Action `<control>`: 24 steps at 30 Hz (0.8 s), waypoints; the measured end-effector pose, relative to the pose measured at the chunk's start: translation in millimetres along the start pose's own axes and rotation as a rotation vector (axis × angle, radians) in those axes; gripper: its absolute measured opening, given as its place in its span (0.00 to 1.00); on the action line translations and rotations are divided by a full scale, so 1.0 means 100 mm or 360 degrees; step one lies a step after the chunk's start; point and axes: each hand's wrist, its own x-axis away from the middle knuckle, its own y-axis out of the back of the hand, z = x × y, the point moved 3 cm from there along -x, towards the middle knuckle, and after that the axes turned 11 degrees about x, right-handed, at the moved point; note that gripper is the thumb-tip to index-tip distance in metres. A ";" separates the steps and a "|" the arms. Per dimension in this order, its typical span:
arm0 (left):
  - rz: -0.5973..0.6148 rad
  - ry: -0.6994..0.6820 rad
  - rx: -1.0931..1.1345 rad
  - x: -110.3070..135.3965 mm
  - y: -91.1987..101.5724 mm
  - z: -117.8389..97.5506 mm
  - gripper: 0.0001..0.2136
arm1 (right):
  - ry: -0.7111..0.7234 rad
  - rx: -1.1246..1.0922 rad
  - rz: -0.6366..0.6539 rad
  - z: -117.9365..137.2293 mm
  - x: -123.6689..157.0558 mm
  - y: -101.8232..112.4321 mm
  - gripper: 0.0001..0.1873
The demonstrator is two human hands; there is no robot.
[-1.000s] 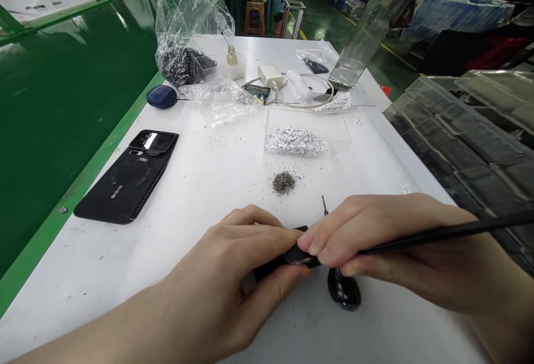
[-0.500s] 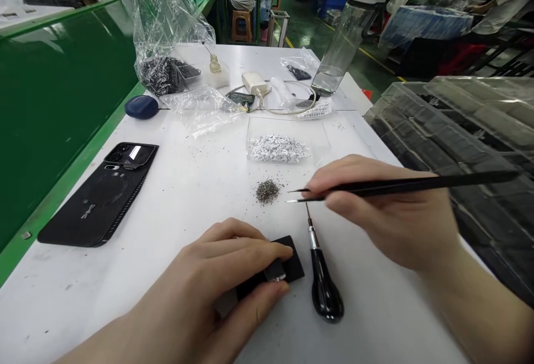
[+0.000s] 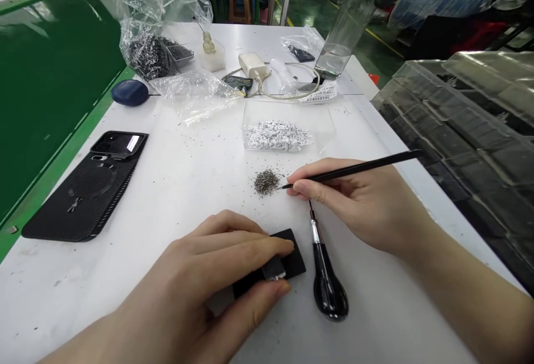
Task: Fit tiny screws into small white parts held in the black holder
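Observation:
My left hand (image 3: 221, 264) is closed around a small black block (image 3: 274, 269) with a light-coloured end, pinched between thumb and fingers. Under it lies a flat black pad (image 3: 295, 261), partly covered by the hand. Black tweezers (image 3: 359, 170) are in my right hand (image 3: 354, 202), their tips at the right edge of a pile of tiny metal screws (image 3: 266, 181). A screwdriver with a glossy black handle (image 3: 329, 286) rests on the table between my hands, its shaft pointing away from me.
Beyond the pile is a clear tray of small white parts (image 3: 279, 136). A black phone case (image 3: 87, 191) lies left, near a dark blue oval object (image 3: 129, 92). Plastic bags (image 3: 161, 19), a white charger (image 3: 252, 65) and a clear bottle (image 3: 344, 30) stand behind. Stacked clear trays (image 3: 459, 130) flank the right.
My right hand has moved left and down to the pile, and the tweezers' tips have come together. My left hand keeps its grip on the block. The camera view has tilted down slightly.

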 end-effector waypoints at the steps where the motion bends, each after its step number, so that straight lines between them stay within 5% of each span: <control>1: -0.0007 0.0001 0.0016 -0.01 0.00 0.00 0.23 | 0.0001 0.0007 0.0007 0.00 0.00 0.00 0.06; 10: -0.0023 0.0021 -0.0073 -0.08 -0.02 0.01 0.14 | 0.0041 0.0099 -0.0033 0.02 0.03 0.00 0.04; 24: -0.0045 -0.0080 0.0055 -0.01 -0.02 0.02 0.23 | 0.0044 0.0174 -0.0029 0.02 0.03 -0.02 0.05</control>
